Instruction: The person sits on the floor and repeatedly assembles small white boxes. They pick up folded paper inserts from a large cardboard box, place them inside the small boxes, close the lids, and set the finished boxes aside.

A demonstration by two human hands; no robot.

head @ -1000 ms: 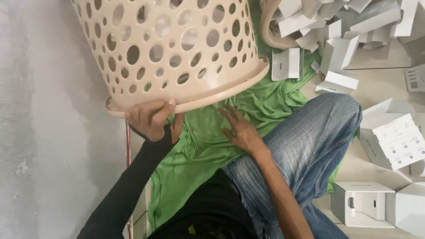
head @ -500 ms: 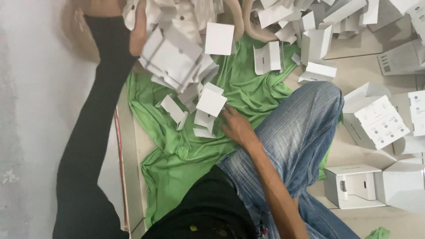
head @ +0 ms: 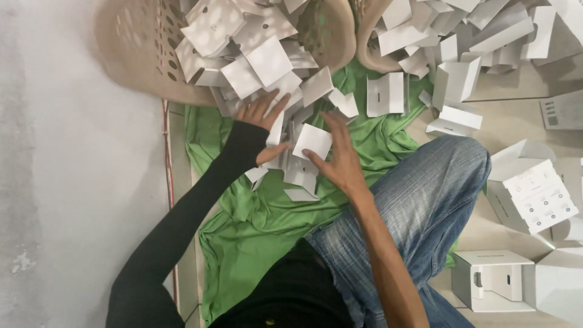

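A beige perforated basket [head: 130, 51] lies tipped at the top left, and several white cardboard pieces [head: 255, 58] spill from it onto a green cloth [head: 267, 225]. My left hand [head: 260, 115], in a black sleeve, rests spread on the spilled pile with fingers apart. My right hand [head: 340, 158] lies on the pile beside it, its thumb and fingers touching a white square card [head: 313, 141]. Neither hand clearly grips anything.
A second beige basket [head: 364, 48] heaped with white cardboard pieces sits at the top right. Folded white boxes [head: 537, 194] and an open box [head: 492, 279] lie to the right. My knee in blue jeans [head: 437, 194] crosses the cloth. A grey wall [head: 67, 182] runs along the left.
The basket, held up a second ago, now lies tipped with its pieces poured onto the cloth. My left hand let go of it and both hands moved onto the pile.
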